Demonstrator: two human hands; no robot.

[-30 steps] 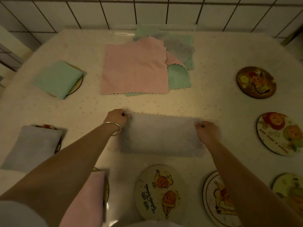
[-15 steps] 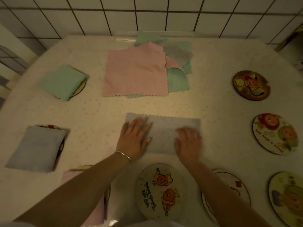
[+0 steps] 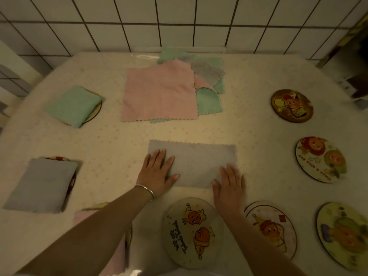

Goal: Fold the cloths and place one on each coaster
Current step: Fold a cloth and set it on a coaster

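A grey cloth [image 3: 197,158], folded once into a rectangle, lies flat in the middle of the table. My left hand [image 3: 157,172] rests palm down on its left end, fingers spread. My right hand [image 3: 229,184] lies flat on its lower right corner. A pile of unfolded pink, green and grey cloths [image 3: 161,92] sits at the back. Folded cloths cover three coasters on the left: a green cloth [image 3: 73,105], a grey one [image 3: 39,184], and a pink one [image 3: 117,253] partly hidden by my left arm. Bare picture coasters lie near me [image 3: 191,232] and along the right [image 3: 291,105].
More bare coasters sit on the right side: one with two faces [image 3: 320,159], one by my right arm [image 3: 272,228], one at the lower right corner [image 3: 344,236]. A white tiled wall [image 3: 179,22] runs behind the table [image 3: 249,124].
My hands went from pinching the grey cloth's upper corners to lying flat on it; since half a second ago they have spread outwards towards its ends.
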